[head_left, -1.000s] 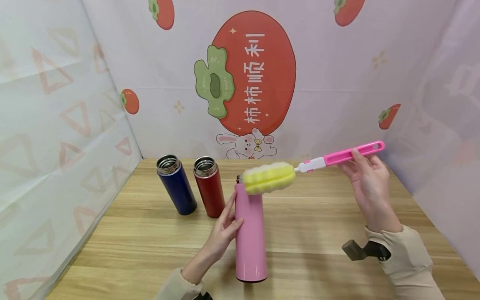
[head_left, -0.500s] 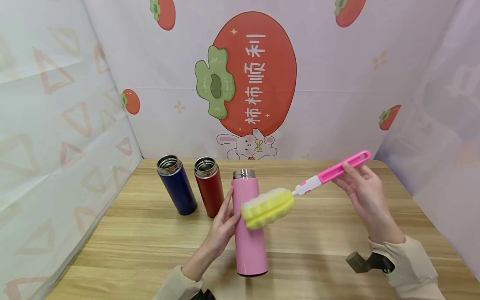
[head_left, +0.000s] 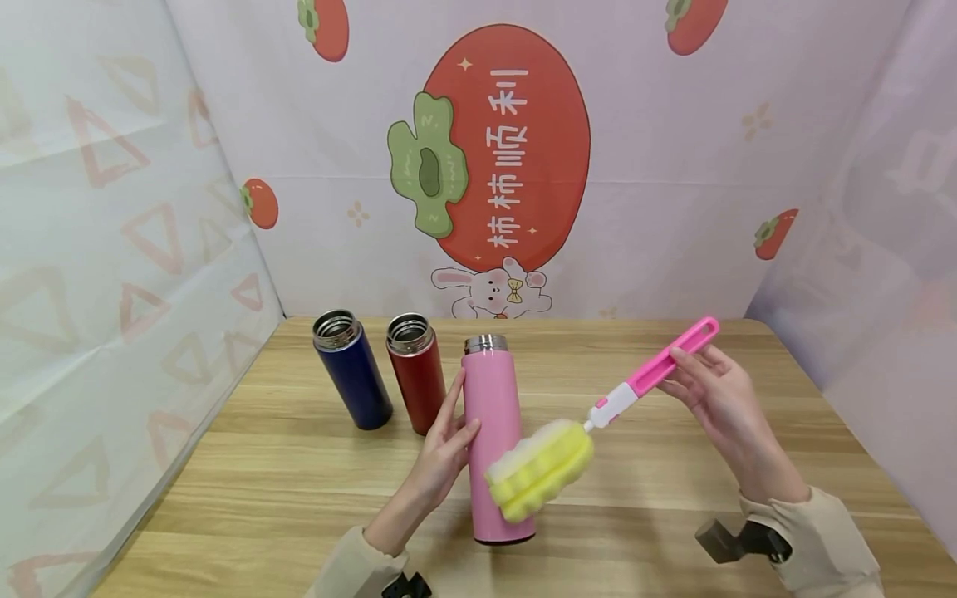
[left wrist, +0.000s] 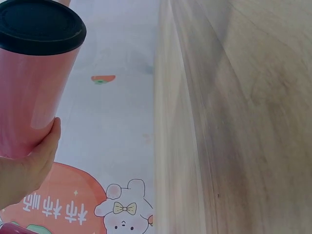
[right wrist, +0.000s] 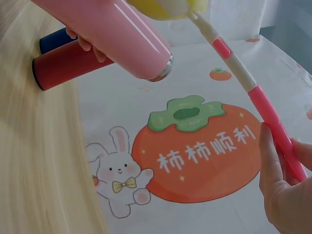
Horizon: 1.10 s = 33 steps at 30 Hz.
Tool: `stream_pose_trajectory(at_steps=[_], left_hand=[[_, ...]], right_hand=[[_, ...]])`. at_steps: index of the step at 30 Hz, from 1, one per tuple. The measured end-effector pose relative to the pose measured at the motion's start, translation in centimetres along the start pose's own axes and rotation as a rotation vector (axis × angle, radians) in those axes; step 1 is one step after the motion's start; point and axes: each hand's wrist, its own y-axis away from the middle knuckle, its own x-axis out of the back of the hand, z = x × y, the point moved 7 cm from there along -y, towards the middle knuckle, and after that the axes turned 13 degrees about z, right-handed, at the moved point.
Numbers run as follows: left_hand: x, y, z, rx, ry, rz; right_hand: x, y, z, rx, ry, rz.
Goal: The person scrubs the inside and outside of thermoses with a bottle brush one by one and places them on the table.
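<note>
My left hand (head_left: 439, 463) grips a pink thermos bottle (head_left: 489, 390) by its side, thumb in front. Its steel neck (head_left: 485, 342) has no lid on it, and in the left wrist view its black base (left wrist: 41, 29) shows close by. Between thumb and fingers, my right hand (head_left: 719, 407) pinches the pink handle (head_left: 673, 357) of a bottle brush. The brush's yellow and white sponge head (head_left: 546, 473) slants down to the left and overlaps the bottle's lower side in the head view. In the right wrist view the bottle's neck (right wrist: 163, 70) points away from the fingers.
A blue bottle (head_left: 355, 374) and a red bottle (head_left: 419, 378), both lidless, stand left of the pink one on the wooden table (head_left: 299, 498). Behind the table hangs a printed cloth (head_left: 658, 166), with white cloth sides left and right.
The brush has swept down from across the pink bottle's top to its lower side, its handle now tilted more steeply. The bottle has shifted slightly away, and its neck has come into sight.
</note>
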Motion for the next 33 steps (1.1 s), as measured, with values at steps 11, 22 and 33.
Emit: stream_pose_trajectory(at_steps=[11,22,33], left_hand=[[-0.1,-0.1,0.0,0.011,0.013,0.017],[-0.2,0.0,-0.1,0.020,0.016,0.014],[-0.2,0.3,-0.4,0.027,0.010,-0.004]], right_hand=[[-0.1,0.5,0.7,-0.010,0.057,-0.065],[-0.2,0.3,0.7,0.026,0.093,-0.046],[0.1,-1.0,-1.0,0.081,0.011,0.117]])
